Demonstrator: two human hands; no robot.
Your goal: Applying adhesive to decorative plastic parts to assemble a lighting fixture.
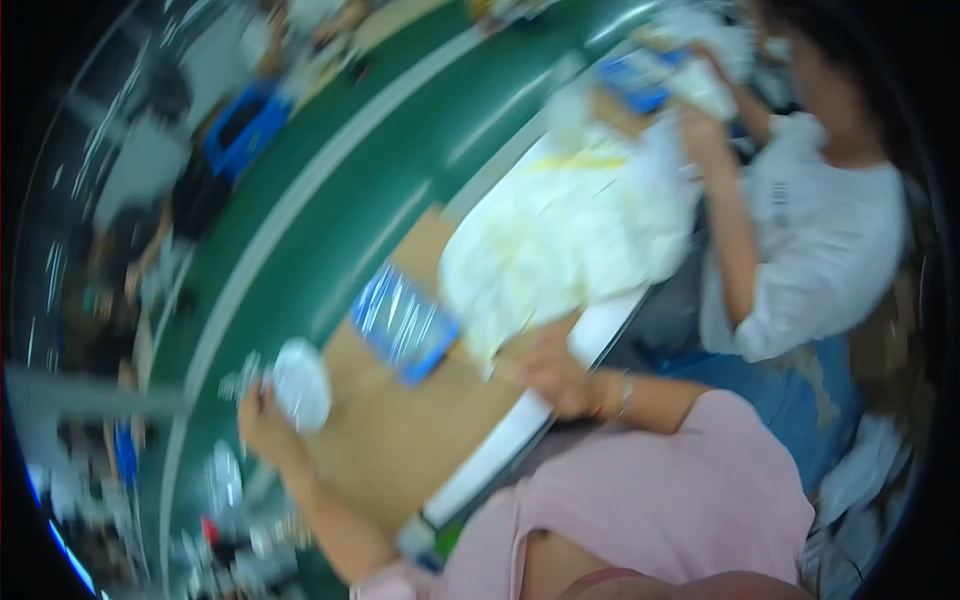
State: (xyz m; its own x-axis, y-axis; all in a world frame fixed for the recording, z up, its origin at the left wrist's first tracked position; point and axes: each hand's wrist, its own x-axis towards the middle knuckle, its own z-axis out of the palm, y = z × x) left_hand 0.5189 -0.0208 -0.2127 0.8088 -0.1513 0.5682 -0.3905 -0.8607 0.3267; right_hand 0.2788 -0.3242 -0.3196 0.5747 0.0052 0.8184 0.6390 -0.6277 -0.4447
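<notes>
Blue packet [405, 325], with a glossy clear surface, lying on brown cardboard [400, 430] that covers part of a white table [490, 450]; positions below are given relative to this packet. To its left and slightly nearer the wearer, the left hand [263, 415] has its fingers closed at the edge of a white round piece [301, 385], which is held up on the side of the hand facing the packet. To the right of the packet and slightly nearer, the right hand [552, 375] lies at the near edge of a loose white pile [565, 240]; owing to motion blur, one cannot tell whether its fingers are spread, pressed together or pinching the material. The pile itself begins just beside the packet and extends away to the right. Farther off in that direction, a co-worker in a white shirt [820, 240] has both hands raised at a white item [703, 88] and a second blue packet [640, 78]. Beyond the landmark packet, a green surface [330, 260] bears a pale curved stripe [262, 232].
</notes>
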